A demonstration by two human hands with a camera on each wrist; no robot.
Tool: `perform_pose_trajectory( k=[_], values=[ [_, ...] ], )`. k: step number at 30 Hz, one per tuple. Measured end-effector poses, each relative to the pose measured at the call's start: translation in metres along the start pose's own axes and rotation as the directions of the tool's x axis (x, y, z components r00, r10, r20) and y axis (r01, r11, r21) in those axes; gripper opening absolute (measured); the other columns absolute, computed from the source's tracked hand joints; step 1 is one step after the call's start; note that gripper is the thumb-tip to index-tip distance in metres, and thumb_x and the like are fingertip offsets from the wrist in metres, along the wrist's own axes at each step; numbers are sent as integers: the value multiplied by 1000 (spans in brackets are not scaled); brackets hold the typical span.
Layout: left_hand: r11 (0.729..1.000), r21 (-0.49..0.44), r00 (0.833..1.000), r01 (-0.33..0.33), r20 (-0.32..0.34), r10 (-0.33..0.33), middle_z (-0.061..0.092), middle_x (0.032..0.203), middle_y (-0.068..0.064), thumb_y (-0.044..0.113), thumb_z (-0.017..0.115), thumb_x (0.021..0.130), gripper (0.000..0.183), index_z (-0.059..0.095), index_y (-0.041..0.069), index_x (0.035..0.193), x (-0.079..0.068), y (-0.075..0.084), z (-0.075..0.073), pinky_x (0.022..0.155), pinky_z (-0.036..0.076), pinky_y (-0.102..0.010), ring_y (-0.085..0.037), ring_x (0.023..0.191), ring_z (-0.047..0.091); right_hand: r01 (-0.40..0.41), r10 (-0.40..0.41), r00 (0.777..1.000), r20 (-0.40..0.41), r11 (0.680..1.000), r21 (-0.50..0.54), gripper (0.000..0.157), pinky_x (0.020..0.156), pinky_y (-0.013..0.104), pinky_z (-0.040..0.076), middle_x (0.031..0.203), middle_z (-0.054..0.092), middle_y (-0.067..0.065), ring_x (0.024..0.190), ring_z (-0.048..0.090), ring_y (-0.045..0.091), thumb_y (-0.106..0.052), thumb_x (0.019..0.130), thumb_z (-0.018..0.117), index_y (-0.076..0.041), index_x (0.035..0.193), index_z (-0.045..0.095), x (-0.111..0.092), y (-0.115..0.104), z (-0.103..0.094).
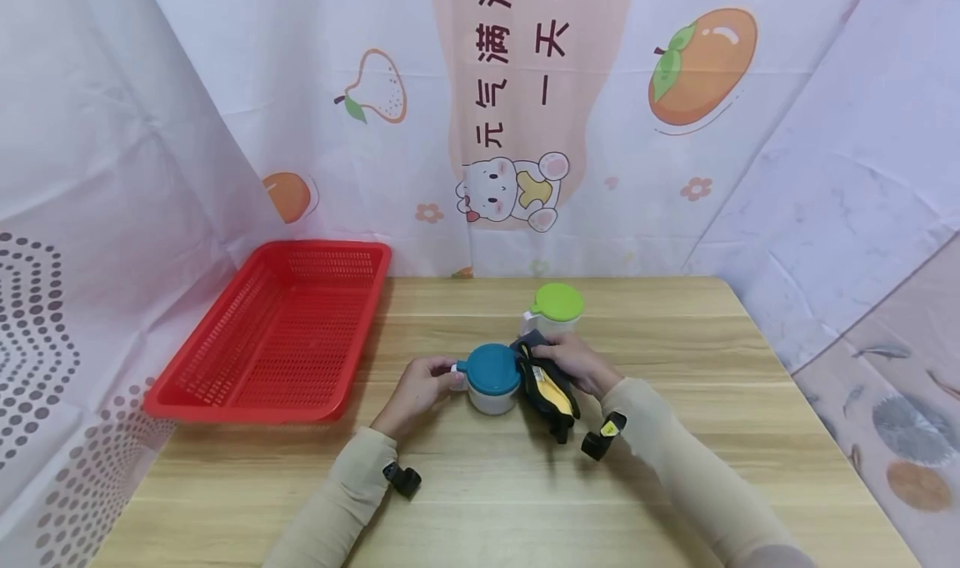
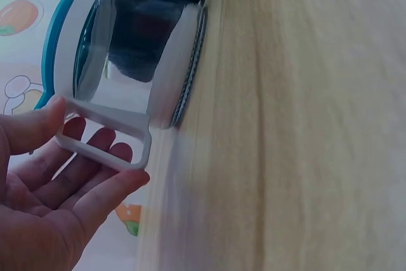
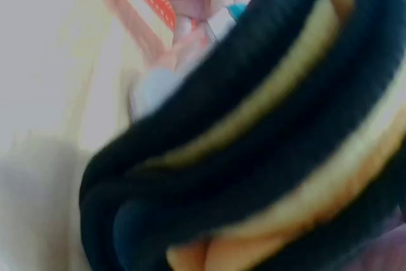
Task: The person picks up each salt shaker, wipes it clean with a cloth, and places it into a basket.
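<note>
Well, a big white cloth [image 1: 405,51] with fruit and flowers on it hangs at the back. Next comes the wooden surface [image 1: 480,501], and two tan sleeves [image 1: 690,485] reach in over it. On the left is a red basket [image 1: 240,414], open at the top, with lots of tiny holes in its floor and sides.

Near the middle is a black and yellow cloth thing [image 1: 549,391]. It is longer than it is wide — the far end points up toward the back and a bit left, and the near end points down toward the person. Yellow shows in its folds.

Just left of it, a see-through jar with a blue lid [image 1: 492,376] stands upright, its handle pointing left. Something dark shows through its side, but I can't tell if that is inside or behind. Farther back, a jar with a green lid [image 1: 557,305] stands upright too, partly hidden, so I can't tell what it holds.

Both hands are busy. The left hand [image 1: 416,393] pinches the white handle [image 2: 108,113] of the blue jar. The right hand [image 1: 579,359] grips the cloth thing — its fingers are mostly hidden.
</note>
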State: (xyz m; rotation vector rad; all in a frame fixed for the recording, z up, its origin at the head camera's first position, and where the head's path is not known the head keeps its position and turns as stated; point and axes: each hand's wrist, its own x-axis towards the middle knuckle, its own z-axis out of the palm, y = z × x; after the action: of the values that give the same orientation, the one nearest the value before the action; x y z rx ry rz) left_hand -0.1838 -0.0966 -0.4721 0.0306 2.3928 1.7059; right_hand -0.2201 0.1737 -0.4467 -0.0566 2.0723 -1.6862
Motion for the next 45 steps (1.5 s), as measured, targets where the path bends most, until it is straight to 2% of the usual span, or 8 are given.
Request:
perform_pose_trajectory(
  k=[4, 9, 12, 15, 18, 25, 33, 45],
  values=[
    [1000, 17, 999, -2, -42, 3, 70, 99, -9, 9, 67, 90, 17, 71, 2, 105, 0, 0, 1, 77, 55, -32, -15, 87, 59, -26, 27, 999, -26, 999, 40, 40, 75, 22, 52, 118, 59, 18, 86, 60, 11, -14, 95, 53, 13, 125, 55, -4, 3, 5],
    [999, 46, 998, -19, -66, 22, 70, 97, -9, 9, 67, 90, 17, 72, 2, 104, 1, 2, 3, 74, 53, -30, -15, 85, 58, -11, 15, 999, -51, 997, 80, 42, 74, 21, 52, 120, 58, 18, 84, 61, 10, -12, 96, 51, 11, 131, 51, -8, 7, 8],
    [998, 66, 996, -20, -82, 25, 69, 93, -8, 9, 68, 89, 17, 72, 1, 103, 0, 4, 4, 71, 52, -27, -14, 82, 57, -3, 10, 997, -74, 995, 96, 38, 71, 21, 53, 108, 63, 12, 80, 62, 9, -11, 95, 52, 11, 125, 55, -11, 10, 11],
    [996, 84, 995, -20, -98, 29, 69, 90, -8, 9, 69, 88, 16, 72, 0, 101, -1, 6, 6, 67, 50, -25, -13, 79, 56, -25, 37, 994, -105, 993, 116, 34, 66, 21, 53, 93, 64, 5, 74, 62, 7, -12, 96, 53, 12, 119, 57, -16, 11, 15],
    [995, 94, 993, -29, -108, 40, 69, 88, -9, 9, 70, 88, 15, 72, 0, 98, -2, 6, 6, 65, 49, -25, -12, 77, 56, -56, 74, 987, -142, 990, 132, 36, 61, 20, 53, 85, 64, 2, 68, 61, 6, -14, 96, 53, 12, 119, 57, -22, 10, 19],
    [997, 75, 996, -27, -77, 33, 71, 90, -9, 9, 69, 88, 11, 70, 0, 95, -2, 4, 5, 67, 48, -24, -14, 79, 58, -57, 82, 983, -163, 986, 155, 35, 56, 18, 52, 78, 64, 1, 63, 61, 6, -12, 95, 54, 14, 118, 58, -29, 12, 24],
    [998, 35, 997, -43, -61, 45, 72, 101, -10, 10, 69, 88, 21, 73, 4, 108, 2, -1, 2, 72, 50, -24, -14, 89, 61, -65, 85, 984, -157, 989, 133, 29, 55, 18, 51, 74, 64, -1, 62, 61, 6, -12, 95, 52, 10, 112, 62, -26, 13, 24],
    [999, 42, 999, -25, -28, 26, 70, 95, -6, 10, 68, 89, 14, 74, 6, 100, 1, 2, -2, 70, 48, -25, -15, 84, 57, -38, 59, 985, -160, 991, 128, 21, 54, 19, 50, 75, 63, 1, 62, 60, 7, -10, 95, 51, 8, 100, 63, -27, 14, 26]
  ],
)
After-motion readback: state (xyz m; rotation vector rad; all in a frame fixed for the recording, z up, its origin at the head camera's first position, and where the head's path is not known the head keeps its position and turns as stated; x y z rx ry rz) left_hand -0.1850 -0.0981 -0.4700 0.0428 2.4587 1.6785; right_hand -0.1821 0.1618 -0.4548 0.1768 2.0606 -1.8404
